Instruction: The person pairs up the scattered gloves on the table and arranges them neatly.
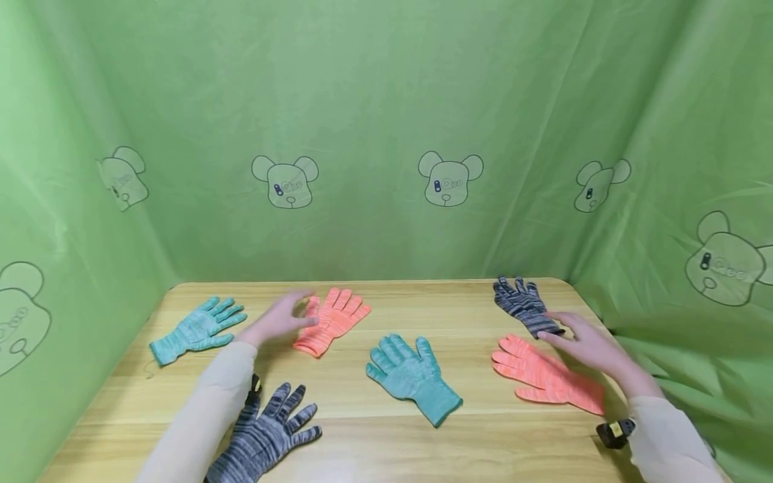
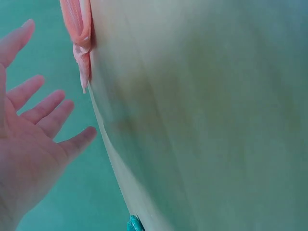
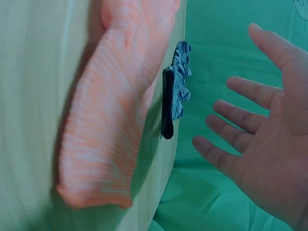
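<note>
Over the coral glove (image 1: 335, 318) at the back left hovers my left hand (image 1: 280, 319), its fingers spread and nothing in them; the left wrist view shows that glove (image 2: 83, 29) apart from the hand (image 2: 36, 125). My right hand (image 1: 582, 342) is near the cuff of the dark striped glove (image 1: 521, 305) at the back right. In the right wrist view a gap separates the relaxed fingers of the hand (image 3: 260, 125) from that striped glove (image 3: 175, 91). Below this hand lies a second coral glove (image 1: 546, 376), its cuff large in the right wrist view.
A teal glove (image 1: 196, 330) lies at the table's left, another teal glove (image 1: 415, 376) in the middle. A second striped glove (image 1: 266, 433) at the front left is partly behind the left sleeve (image 1: 205, 409). Green curtains (image 1: 374, 134) enclose the wooden table (image 1: 483, 449) behind and at both sides.
</note>
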The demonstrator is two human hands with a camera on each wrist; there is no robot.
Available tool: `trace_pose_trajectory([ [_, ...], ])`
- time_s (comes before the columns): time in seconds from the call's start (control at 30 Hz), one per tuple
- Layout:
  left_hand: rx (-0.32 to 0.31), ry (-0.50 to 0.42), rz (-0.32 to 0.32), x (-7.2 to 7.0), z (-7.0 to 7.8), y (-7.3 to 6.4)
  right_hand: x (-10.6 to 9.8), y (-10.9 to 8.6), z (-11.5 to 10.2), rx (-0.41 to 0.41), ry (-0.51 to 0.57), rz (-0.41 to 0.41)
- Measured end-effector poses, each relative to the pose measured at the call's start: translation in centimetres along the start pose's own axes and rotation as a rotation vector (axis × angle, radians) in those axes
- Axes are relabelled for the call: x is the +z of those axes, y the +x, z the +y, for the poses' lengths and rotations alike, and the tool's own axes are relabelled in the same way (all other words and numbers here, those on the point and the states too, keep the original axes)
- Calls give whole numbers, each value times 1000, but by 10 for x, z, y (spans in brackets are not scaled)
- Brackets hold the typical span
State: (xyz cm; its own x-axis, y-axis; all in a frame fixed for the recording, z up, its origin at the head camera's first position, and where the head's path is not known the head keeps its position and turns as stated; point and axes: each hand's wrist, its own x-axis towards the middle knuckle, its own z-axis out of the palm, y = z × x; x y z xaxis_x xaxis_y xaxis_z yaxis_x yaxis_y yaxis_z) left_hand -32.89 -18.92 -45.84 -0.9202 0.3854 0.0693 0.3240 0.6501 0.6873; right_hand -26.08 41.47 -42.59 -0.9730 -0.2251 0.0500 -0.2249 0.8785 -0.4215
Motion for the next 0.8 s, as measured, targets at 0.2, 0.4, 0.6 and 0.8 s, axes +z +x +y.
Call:
trace_pose_trajectory([
  [0.2,-29,20,-61,2,4,-1,3,-5,-2,-25,23,0],
  [0.4,-60,32,-104,3,4,-1,6,-9,-6,-22,32,-8],
  [0.6,-44,71,-121,2,2,1,9,-10,-4,1,15,-28],
  [0.8,-44,129,-138,0,0,0,14,-12,3,20,25,-57],
])
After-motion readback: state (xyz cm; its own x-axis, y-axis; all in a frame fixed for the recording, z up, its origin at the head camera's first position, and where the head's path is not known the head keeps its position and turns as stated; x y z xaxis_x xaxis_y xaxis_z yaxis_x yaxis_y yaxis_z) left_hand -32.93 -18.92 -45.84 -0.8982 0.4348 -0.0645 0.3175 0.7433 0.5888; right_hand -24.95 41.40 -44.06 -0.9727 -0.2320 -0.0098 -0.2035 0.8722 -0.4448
